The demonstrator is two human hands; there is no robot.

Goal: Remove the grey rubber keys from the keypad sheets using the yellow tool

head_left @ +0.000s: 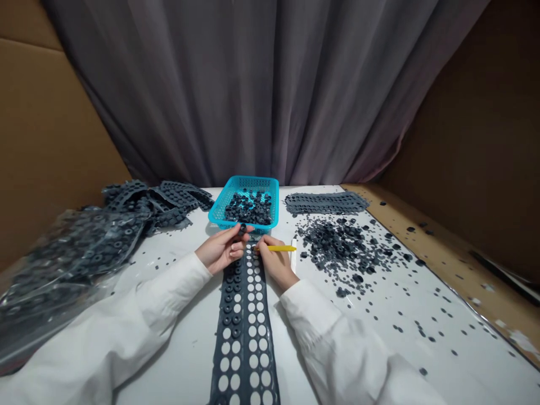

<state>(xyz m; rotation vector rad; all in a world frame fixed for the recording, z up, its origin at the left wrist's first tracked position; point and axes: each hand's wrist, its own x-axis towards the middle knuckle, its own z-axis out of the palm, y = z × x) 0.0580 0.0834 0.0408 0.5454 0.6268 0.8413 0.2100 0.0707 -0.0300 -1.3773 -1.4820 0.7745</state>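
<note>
Between the thumb and fingers of my left hand (225, 247) is a small black rubber piece (242, 229), held just in front of the blue basket. My right hand (274, 261) grips a yellow pen-like tool (282, 248), its rear end pointing right. Under both hands runs a long dark rubber strip (243, 360) with rows of round holes. Several ring-shaped pieces still sit in its left rows, while white table shows through the other holes. The blue basket (214, 218) behind the hands holds many small black pieces.
A clear plastic bag (76, 259) of dark rings lies at the left, with rubber sheets (169, 202) behind it. At the right are a flat perforated strip (324, 202) and a pile of black scraps (337, 242). Cardboard walls and a grey curtain surround the table (329, 332).
</note>
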